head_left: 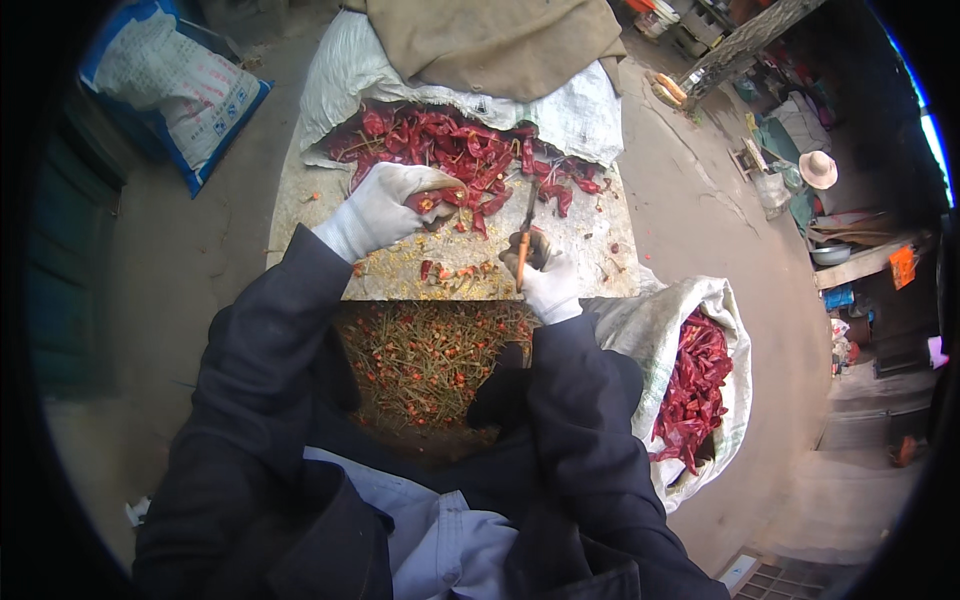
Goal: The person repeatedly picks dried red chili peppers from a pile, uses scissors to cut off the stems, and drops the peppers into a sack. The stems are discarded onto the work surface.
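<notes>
My left hand [390, 204], in a white glove, grips a few dried red chili peppers [429, 201], one with its pale cut end towards me. In my gloved right hand [546, 271] is a cutting tool [523, 255] with an orange handle and a dark blade pointing away from me; whether it is scissors or a knife I cannot tell. Its glove is stained dark at the fingers. Between and beyond my hands, a heap of dried red chilies [450, 146] spills from a white woven sack [341, 75] onto a pale board [607, 262]. Cut stem ends [461, 276] and yellow seeds lie near the board's front edge.
Below the board, cut stems [427, 367] are piled between my legs. An open woven sack [739, 360] of red chilies stands at my right. Brown cloth [495, 45] covers the far sack. A white-and-blue bag [180, 90] lies left; a tree trunk [750, 45] leans at far right.
</notes>
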{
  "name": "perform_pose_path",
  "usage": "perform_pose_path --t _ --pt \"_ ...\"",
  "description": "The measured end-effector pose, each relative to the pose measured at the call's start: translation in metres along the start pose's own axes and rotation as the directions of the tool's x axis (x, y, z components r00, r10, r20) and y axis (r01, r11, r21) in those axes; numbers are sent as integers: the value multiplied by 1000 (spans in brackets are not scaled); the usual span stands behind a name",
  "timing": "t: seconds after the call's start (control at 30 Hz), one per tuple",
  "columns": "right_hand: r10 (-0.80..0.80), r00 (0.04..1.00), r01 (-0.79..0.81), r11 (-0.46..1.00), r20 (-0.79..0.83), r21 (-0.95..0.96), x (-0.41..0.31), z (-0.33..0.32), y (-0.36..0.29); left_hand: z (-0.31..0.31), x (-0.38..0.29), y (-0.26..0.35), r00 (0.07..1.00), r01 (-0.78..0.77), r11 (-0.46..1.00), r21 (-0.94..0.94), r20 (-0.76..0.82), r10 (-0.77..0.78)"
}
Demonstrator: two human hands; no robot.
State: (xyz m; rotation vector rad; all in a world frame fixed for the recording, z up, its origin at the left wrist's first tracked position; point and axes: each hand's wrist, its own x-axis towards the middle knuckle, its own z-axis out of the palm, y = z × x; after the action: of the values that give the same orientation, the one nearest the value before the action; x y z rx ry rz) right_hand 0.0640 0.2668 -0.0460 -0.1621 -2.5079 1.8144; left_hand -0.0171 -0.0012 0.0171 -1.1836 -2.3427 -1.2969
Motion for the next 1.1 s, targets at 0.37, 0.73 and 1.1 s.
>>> perform_pose_path --t 0.37,0.73,1.1 --pt "-241 969 245 939 48 -242 -12 26 -39 -2 1 -17 996 20 987 157 -86 -6" --pt "-355 934 345 853 50 -390 -10 18 -40 -1 3 -18 995 46 978 201 -97 -27" --pt "-185 971 222 935 153 -276 -11 14 -41 -7 3 -17 998 9 975 221 -55 3"
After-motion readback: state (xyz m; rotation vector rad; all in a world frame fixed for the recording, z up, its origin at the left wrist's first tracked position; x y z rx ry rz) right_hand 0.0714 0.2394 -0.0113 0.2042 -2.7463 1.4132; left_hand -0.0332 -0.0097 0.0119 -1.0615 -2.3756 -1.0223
